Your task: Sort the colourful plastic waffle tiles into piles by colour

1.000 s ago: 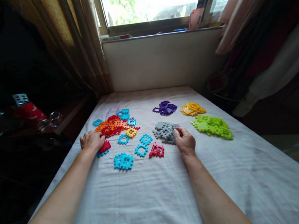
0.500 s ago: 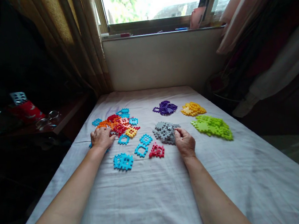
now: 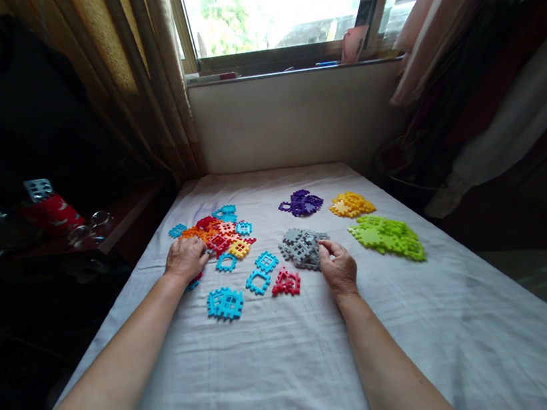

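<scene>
My left hand [image 3: 186, 260] lies over the near left side of a mixed heap of notched plastic building tiles [image 3: 218, 242], red, orange, pink and yellow. Its fingers are bent down; what they grip is hidden. Red and blue tiles [image 3: 194, 282] peek out beside the wrist. At the right edge of a grey tile pile [image 3: 302, 248], my right hand [image 3: 339, 267] is closed in a pinch on a grey tile, mostly covered by the fingers. Between the hands lie loose blue frame tiles [image 3: 257, 282], a small red tile group [image 3: 286, 282] and a blue pile [image 3: 225, 303].
Purple [image 3: 302, 203], yellow [image 3: 353, 204] and lime green [image 3: 387, 238] tile piles lie at the back and right of the sheet-covered surface [image 3: 285, 371]. A side table at left bears eyeglasses [image 3: 91, 229] and a red container [image 3: 55, 212]. A window [image 3: 272, 7] is behind.
The whole view has shifted slightly downward in the picture. My left hand has shifted a little over the heap, and red now shows by its wrist. My right hand stays at the grey pile.
</scene>
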Demonstrator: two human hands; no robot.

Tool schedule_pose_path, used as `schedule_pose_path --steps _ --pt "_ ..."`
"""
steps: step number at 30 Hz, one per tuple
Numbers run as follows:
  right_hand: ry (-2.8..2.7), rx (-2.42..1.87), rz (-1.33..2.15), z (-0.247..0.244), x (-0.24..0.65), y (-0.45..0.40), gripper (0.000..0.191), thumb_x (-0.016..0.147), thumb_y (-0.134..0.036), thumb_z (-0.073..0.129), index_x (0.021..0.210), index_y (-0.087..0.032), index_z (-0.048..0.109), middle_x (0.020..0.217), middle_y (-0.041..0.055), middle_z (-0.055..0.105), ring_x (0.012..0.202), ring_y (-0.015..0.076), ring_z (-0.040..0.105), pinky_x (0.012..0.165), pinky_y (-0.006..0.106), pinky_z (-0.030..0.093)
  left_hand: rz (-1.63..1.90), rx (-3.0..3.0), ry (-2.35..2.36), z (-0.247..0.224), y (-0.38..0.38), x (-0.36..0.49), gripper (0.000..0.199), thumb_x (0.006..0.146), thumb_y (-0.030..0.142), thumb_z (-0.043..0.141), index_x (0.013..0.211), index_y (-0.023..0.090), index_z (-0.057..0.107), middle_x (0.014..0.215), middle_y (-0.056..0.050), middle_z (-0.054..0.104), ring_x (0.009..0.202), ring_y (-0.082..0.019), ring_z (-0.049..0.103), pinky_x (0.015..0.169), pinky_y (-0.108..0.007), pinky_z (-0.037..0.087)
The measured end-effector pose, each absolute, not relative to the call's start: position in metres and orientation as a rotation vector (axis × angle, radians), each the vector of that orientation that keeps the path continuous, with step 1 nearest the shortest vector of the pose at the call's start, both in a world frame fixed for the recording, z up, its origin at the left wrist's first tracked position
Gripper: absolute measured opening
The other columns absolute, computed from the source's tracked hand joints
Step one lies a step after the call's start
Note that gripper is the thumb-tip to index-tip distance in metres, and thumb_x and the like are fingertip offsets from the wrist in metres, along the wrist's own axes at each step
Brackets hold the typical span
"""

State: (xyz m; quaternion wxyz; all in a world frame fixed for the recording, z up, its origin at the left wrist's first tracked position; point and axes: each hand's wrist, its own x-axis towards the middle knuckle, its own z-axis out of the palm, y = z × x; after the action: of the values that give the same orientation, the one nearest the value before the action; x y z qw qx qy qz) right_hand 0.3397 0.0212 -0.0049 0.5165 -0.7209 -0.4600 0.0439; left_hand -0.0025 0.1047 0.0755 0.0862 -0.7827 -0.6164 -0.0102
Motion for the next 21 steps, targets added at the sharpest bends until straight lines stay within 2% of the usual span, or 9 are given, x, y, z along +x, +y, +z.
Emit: schedule_pose_path --steps 6,10,16,21 --pt "-1.092 -1.71 0.108 -0.007 0.341 0.022 0.038 0.082 -0.038 0.045 0.094 -0.018 0.075 0.099 0.0113 0.077 0.094 0.0243 0.069 0.086 0.035 0.053 -0.085 -2.383 -1.794 0.093 0.1 -0.023 0.035 0.09 0.036 0.043 0.105 0.026 0.073 0.113 -0.007 0.073 0.108 -0.027 0.062 0.093 -0.038 0.045" --pt "-1.083 -1.719 0.114 -0.007 0.341 0.022 0.038 0.083 -0.038 0.045 0.095 -0.018 0.075 0.099 0.0114 0.076 0.094 0.0238 0.069 0.088 0.035 0.053 -0.22 -2.358 -1.889 0.106 0.094 -0.014 0.038 0.092 0.04 0.041 0.103 0.028 0.075 0.11 -0.004 0.075 0.102 -0.024 0.066 0.084 -0.032 0.047" --pt "-1.052 -1.711 0.054 -0.007 0.34 0.021 0.037 0.083 -0.034 0.046 0.101 -0.016 0.073 0.099 0.0115 0.075 0.093 0.0228 0.067 0.09 0.035 0.052 -0.766 -2.677 -2.006 0.099 0.091 0.074 0.034 0.089 0.044 0.051 0.103 0.024 0.075 0.095 -0.002 0.077 0.085 -0.019 0.068 0.076 -0.028 0.048" --pt "-1.042 -1.73 0.026 -0.007 0.34 0.021 0.037 0.084 -0.032 0.046 0.106 -0.016 0.071 0.102 0.013 0.072 0.097 0.0244 0.064 0.093 0.038 0.05 -0.797 -2.798 -2.035 0.073 0.098 0.154 0.028 0.089 0.04 0.056 0.1 0.023 0.076 0.095 -0.003 0.078 0.083 -0.017 0.069 0.072 -0.026 0.048"
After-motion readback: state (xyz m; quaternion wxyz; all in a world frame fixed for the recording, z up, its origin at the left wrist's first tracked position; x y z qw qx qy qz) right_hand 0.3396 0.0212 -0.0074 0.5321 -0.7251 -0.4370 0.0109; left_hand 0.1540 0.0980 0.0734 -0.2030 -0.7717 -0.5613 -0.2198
